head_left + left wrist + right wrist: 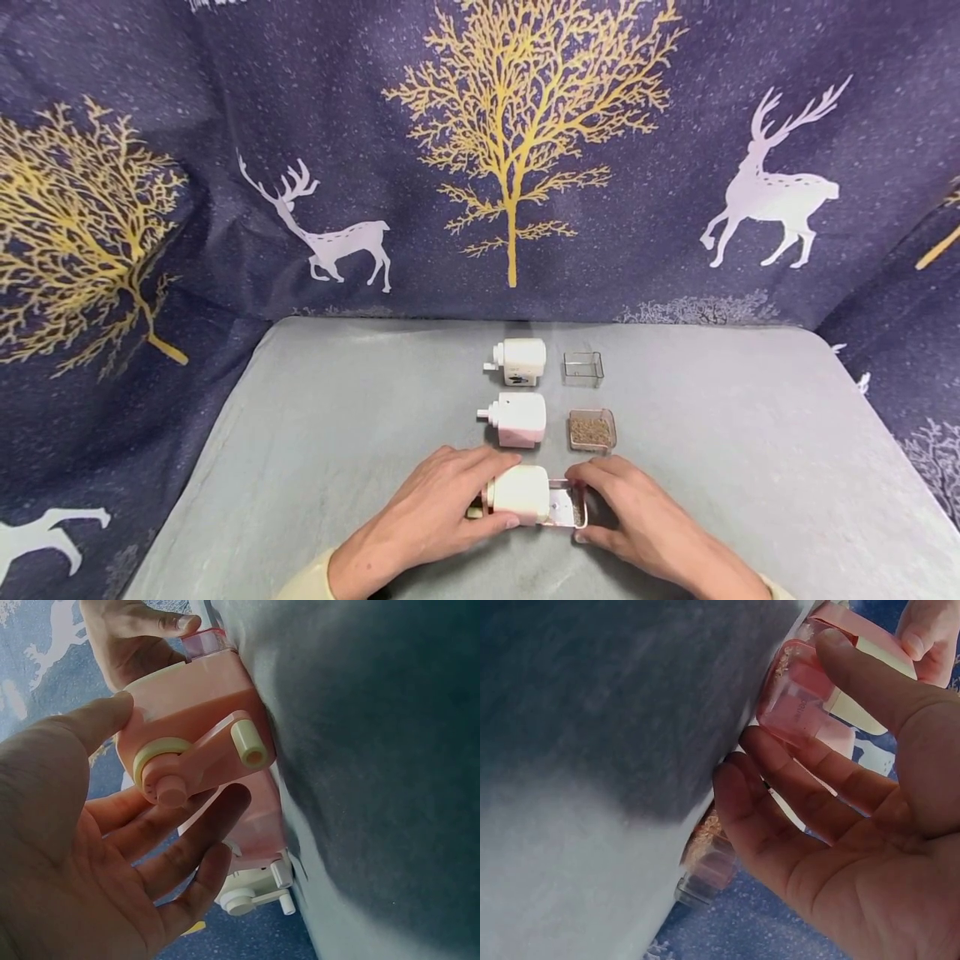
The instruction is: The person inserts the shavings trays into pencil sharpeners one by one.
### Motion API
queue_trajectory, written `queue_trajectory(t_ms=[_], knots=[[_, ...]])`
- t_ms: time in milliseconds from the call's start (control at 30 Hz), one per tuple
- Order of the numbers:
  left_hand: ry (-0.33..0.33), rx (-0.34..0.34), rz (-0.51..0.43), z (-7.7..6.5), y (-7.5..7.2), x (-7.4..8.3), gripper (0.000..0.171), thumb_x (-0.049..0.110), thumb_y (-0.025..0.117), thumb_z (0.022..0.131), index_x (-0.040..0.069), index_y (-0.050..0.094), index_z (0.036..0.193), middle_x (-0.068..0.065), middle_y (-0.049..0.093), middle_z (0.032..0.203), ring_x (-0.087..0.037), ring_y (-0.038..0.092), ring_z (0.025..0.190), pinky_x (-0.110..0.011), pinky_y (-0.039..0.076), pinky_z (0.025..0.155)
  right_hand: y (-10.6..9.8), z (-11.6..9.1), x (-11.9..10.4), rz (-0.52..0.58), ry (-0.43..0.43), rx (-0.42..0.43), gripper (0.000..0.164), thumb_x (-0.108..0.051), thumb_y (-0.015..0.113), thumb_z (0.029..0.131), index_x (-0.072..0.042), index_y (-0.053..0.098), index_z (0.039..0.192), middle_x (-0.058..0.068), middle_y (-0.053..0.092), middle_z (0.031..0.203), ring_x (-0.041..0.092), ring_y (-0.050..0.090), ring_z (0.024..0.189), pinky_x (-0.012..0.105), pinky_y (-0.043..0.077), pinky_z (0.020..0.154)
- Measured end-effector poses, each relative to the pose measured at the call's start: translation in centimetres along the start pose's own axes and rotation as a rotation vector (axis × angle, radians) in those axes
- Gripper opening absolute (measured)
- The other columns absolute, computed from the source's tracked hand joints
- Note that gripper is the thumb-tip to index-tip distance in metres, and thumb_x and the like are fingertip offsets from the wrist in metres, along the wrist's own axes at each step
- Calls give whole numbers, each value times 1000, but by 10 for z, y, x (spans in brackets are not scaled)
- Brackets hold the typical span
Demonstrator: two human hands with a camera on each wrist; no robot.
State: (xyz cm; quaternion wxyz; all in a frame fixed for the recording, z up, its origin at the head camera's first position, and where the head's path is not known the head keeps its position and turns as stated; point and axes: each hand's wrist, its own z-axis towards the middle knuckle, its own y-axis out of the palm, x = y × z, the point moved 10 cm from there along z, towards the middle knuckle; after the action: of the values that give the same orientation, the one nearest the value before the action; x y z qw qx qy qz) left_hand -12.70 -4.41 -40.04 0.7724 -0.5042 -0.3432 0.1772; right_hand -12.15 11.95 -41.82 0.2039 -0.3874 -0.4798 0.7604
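A pink and cream crank pencil sharpener (520,492) stands at the near middle of the table; its crank (214,754) faces left. My left hand (442,502) grips its body between thumb and fingers. A clear pinkish shavings drawer (791,701) sticks partly out of its right side, with a few shavings at the outer end. With thumb and fingers my right hand (637,515) holds that drawer by its edges. Part of the sharpener's crank side is hidden by the left hand in the head view.
Behind stand a white and pink sharpener (521,419) and a white one (522,360), in a column. To their right are a clear drawer full of shavings (591,430) and another clear drawer (583,367). A dark patterned cloth (450,275) hangs behind the grey table (337,400).
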Motion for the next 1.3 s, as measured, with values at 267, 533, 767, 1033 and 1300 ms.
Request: queue_trajectory(t_ms=[267, 533, 767, 1033, 1300], knots=[[-2, -2, -10, 0, 0, 0, 57, 59, 59, 89, 28, 53, 136, 14, 58, 122, -1, 54, 99, -33, 48, 82, 1, 3, -4, 7, -16, 20, 54, -36, 86, 65, -18, 65, 112, -11, 60, 101, 5, 54, 93, 32, 53, 79], [-11, -8, -13, -1, 1, -1, 57, 59, 58, 90, 26, 53, 136, 14, 58, 122, -1, 54, 98, -33, 48, 82, 4, 5, -5, -2, -5, 2, 56, -38, 85, 67, -17, 65, 114, -9, 61, 106, 6, 55, 99, 33, 53, 83], [-9, -3, -8, -1, 0, 0, 56, 59, 59, 89, 28, 53, 136, 15, 58, 121, 1, 53, 96, -31, 47, 80, 8, 7, -4, -11, 33, -37, 59, -39, 84, 69, -15, 63, 119, -5, 62, 113, 11, 56, 106, 36, 51, 90], [-13, -4, -15, 0, 1, 0, 55, 58, 60, 89, 28, 54, 134, 17, 57, 116, 2, 51, 93, -31, 47, 79, 10, 9, -4, -12, 47, -38, 59, -38, 85, 68, -14, 63, 117, -3, 63, 113, 14, 56, 109, 37, 50, 93], [3, 5, -7, 1, 1, 0, 54, 58, 60, 89, 27, 55, 133, 18, 57, 114, 2, 50, 90, -30, 47, 76, 11, 13, -7, 2, 34, -38, 57, -36, 86, 67, -14, 64, 114, -5, 63, 110, 13, 56, 106, 36, 50, 92]])
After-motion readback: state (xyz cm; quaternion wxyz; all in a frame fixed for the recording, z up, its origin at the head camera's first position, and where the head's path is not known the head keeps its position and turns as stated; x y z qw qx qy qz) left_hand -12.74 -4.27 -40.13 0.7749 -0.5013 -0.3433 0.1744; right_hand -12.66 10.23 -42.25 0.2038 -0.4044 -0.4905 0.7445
